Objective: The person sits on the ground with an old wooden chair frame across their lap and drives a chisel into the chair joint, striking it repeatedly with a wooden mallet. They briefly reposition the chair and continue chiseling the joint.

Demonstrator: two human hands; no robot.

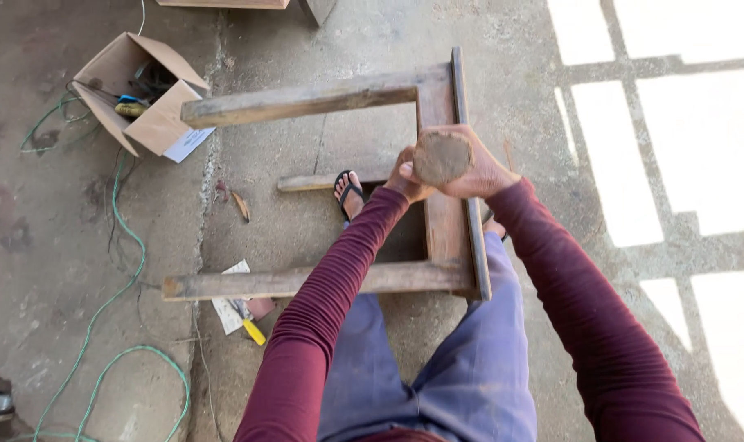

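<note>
There is only one view, from a camera on the person's head. It looks steeply down, close over the hands (446,168), at the wooden frame (372,184) on the concrete floor (61,245).

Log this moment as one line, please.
both hands grip round wooden handle end | over wooden frame on concrete | cardboard box far left
</note>
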